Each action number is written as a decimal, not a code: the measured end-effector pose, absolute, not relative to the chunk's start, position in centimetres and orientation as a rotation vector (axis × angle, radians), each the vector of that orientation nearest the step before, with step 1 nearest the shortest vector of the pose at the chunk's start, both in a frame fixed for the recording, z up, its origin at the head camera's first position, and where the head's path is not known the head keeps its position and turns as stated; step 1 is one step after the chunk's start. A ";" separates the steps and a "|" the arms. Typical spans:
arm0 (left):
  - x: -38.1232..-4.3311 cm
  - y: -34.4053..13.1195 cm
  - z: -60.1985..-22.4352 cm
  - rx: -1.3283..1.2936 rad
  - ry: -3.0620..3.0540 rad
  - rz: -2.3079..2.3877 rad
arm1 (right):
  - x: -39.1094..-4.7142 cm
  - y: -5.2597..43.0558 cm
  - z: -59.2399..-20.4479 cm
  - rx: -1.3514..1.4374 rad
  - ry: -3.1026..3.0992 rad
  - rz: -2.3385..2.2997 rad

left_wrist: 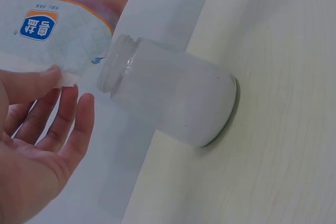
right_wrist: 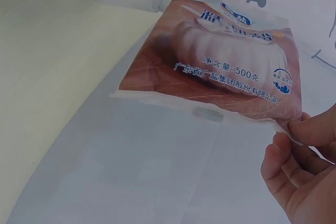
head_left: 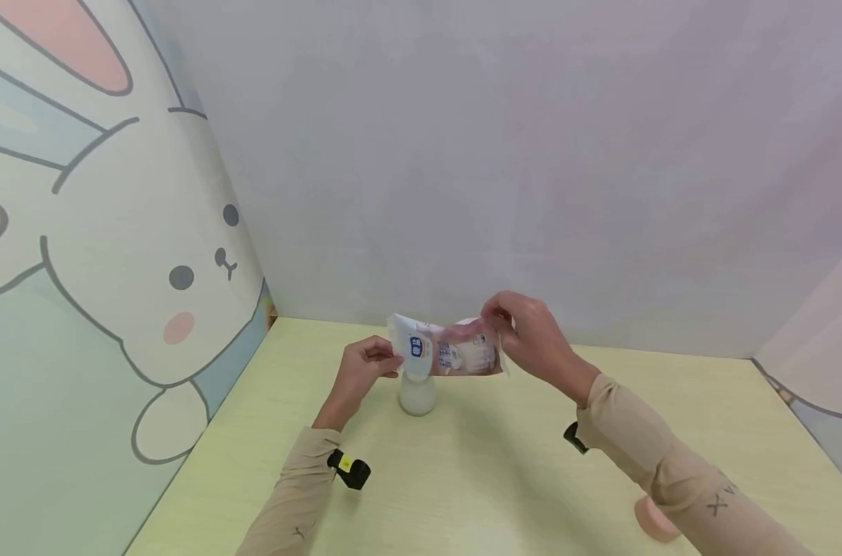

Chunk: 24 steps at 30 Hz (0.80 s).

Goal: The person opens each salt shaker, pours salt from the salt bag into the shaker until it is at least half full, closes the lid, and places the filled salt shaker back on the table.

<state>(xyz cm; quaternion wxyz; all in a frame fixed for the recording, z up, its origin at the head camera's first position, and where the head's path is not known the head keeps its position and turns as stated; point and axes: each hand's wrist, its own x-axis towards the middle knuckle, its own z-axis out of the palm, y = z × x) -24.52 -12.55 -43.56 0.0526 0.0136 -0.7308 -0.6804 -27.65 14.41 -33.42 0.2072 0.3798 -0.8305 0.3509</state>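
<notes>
Both hands hold a printed plastic bag of salt (head_left: 466, 355), stretched sideways above the table. My left hand (head_left: 365, 371) pinches a corner of its pale end between thumb and fingers, as the left wrist view shows. At the other end, my right hand (head_left: 534, 333) pinches the top corner of the bag's edge, keeping that end higher. Below the pale end a clear glass jar (left_wrist: 173, 95) stands upright on the table, whitish inside. The bag's corner is right at the jar's open mouth (left_wrist: 116, 64). In the right wrist view the bag's front (right_wrist: 226, 61) reads 500 grams.
The pale yellow table (head_left: 421, 486) meets a grey-white wall (head_left: 463, 154) behind the hands. On the left stands a panel with a cartoon rabbit (head_left: 143, 255). A round pink thing (head_left: 656, 519) lies by the right forearm, partly covered by the sleeve.
</notes>
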 end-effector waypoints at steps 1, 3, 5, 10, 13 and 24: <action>-24.5 -12.5 -43.5 0.047 -2.222 -2.072 | -27.6 14.4 -33.4 1.058 -2.313 0.980; -24.5 -12.6 -43.5 0.054 -2.222 -2.084 | -27.7 14.4 -33.4 1.058 -2.312 0.977; -24.6 -12.7 -43.5 0.053 -2.229 -2.092 | -27.7 14.4 -33.4 1.060 -2.311 0.974; -24.8 -12.9 -43.5 0.027 -2.258 -2.084 | -27.7 14.3 -33.2 1.063 -2.301 0.969; -24.7 -12.9 -43.4 0.022 -2.242 -2.088 | -27.7 14.2 -33.1 1.063 -2.298 0.975; -24.5 -12.7 -43.5 0.033 -2.204 -2.070 | -27.7 14.2 -33.2 1.061 -2.292 1.001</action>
